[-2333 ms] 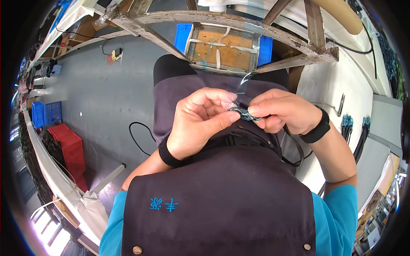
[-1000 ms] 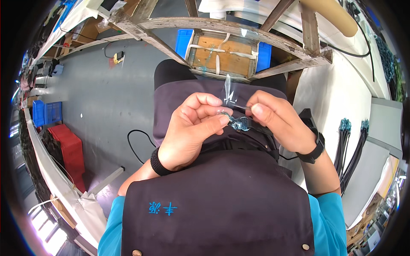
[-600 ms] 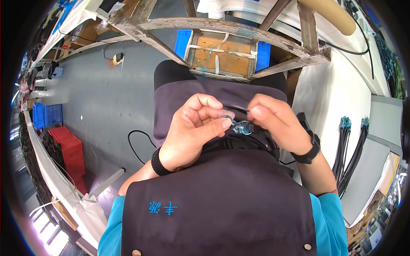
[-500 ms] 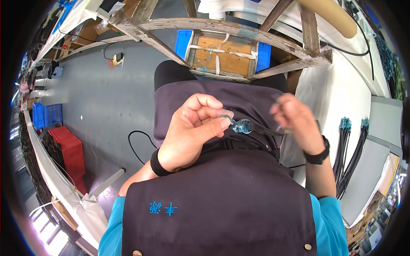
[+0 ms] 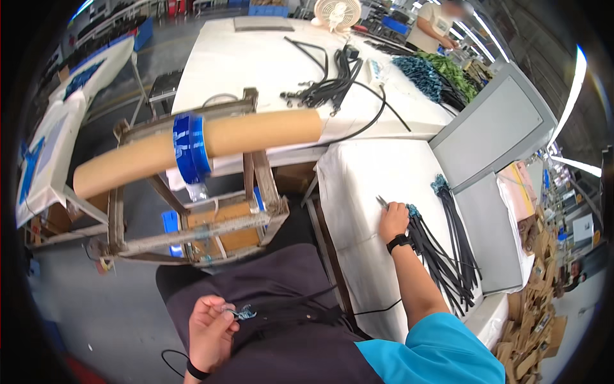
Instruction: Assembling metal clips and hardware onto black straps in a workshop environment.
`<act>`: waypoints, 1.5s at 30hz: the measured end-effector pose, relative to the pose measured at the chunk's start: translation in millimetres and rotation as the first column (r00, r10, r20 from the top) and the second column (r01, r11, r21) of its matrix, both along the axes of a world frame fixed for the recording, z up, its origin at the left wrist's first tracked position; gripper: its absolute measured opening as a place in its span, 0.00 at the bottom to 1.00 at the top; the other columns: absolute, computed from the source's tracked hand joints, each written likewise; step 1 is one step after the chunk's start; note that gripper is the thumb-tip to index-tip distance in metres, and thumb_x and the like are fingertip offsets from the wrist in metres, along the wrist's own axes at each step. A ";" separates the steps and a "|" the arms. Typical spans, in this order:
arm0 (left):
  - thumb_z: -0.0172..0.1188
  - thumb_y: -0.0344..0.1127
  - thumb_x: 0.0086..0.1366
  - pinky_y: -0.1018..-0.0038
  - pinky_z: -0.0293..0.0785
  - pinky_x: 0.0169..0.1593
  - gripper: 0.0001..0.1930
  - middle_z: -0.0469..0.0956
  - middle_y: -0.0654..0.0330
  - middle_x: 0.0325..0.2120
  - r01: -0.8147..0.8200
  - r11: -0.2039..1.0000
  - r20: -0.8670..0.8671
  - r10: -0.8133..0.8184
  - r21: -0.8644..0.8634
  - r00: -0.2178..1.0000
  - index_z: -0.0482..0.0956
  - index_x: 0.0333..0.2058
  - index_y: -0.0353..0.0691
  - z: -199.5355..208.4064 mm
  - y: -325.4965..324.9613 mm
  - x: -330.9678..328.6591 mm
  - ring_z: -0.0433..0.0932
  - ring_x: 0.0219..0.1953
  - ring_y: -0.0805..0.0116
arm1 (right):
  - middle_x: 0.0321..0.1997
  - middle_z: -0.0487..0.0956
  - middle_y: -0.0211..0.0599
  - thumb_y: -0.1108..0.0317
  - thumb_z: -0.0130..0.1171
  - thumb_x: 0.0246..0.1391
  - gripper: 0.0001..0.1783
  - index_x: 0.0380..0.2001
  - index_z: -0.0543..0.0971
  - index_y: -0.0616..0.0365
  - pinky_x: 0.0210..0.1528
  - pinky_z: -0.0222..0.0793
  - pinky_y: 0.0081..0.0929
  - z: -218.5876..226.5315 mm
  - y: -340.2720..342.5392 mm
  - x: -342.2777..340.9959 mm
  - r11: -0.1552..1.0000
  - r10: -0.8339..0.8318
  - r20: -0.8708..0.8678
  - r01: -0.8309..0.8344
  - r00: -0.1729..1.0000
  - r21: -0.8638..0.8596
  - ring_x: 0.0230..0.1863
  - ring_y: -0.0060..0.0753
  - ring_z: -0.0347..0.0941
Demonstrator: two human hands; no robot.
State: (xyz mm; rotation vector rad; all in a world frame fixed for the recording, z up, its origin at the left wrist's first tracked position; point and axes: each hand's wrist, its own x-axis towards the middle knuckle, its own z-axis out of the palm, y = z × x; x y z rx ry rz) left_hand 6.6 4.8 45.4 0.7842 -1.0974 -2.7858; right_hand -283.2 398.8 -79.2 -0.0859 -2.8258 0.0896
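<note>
Left hand [image 5: 213,328]: grip pinched closed on one teal piece [image 5: 244,313], located over the apron [image 5: 275,272]. Right hand [image 5: 393,224]: at the white desk [image 5: 348,176], fingertips by a small metallic tool [image 5: 382,201]; grip closure cannot be told. Black straps [image 5: 440,265], teal-ended, beside it.
</note>
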 end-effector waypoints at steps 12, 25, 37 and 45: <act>0.53 0.22 0.61 0.82 0.72 0.29 0.12 0.77 0.66 0.34 -0.019 0.998 0.001 0.019 -0.067 1.000 0.69 0.41 0.45 -3.4 16.3 -28.3 0.76 0.30 0.77 | 0.49 0.71 0.42 0.64 0.62 0.52 0.25 0.51 0.70 0.62 0.49 0.70 0.31 126.7 -205.7 165.6 -0.006 0.968 -0.182 -0.708 0.173 -0.706 0.50 0.42 0.70; 0.64 0.21 0.53 0.78 0.74 0.35 0.08 0.79 0.55 0.25 0.035 0.315 -0.159 -0.569 -0.948 0.806 0.73 0.28 0.35 20.0 -8.1 -15.2 0.78 0.28 0.70 | 0.29 0.76 0.30 0.54 0.47 0.64 0.19 0.41 0.73 0.61 0.21 0.60 0.11 113.1 -203.1 178.6 0.189 0.977 0.060 0.701 -0.204 -0.688 0.21 0.14 0.67; 0.67 0.29 0.54 0.69 0.69 0.52 0.22 0.73 0.50 0.48 0.117 0.660 -0.386 -0.563 -0.742 0.731 0.71 0.47 0.33 -8.0 -0.5 -24.7 0.73 0.51 0.61 | 0.26 0.73 0.31 0.56 0.45 0.64 0.23 0.46 0.74 0.67 0.19 0.52 0.13 131.1 -154.9 178.4 0.090 0.995 0.084 0.819 -0.051 -0.567 0.18 0.14 0.56; 0.65 0.43 0.58 0.71 0.67 0.52 0.29 0.72 0.55 0.48 0.183 0.851 -0.263 -0.345 -0.492 0.901 0.66 0.53 0.35 -28.9 -11.8 -17.0 0.72 0.49 0.65 | 0.25 0.73 0.25 0.58 0.48 0.62 0.18 0.42 0.74 0.64 0.18 0.48 0.12 270.1 29.9 145.3 0.127 0.515 0.138 0.083 0.846 -0.988 0.17 0.11 0.53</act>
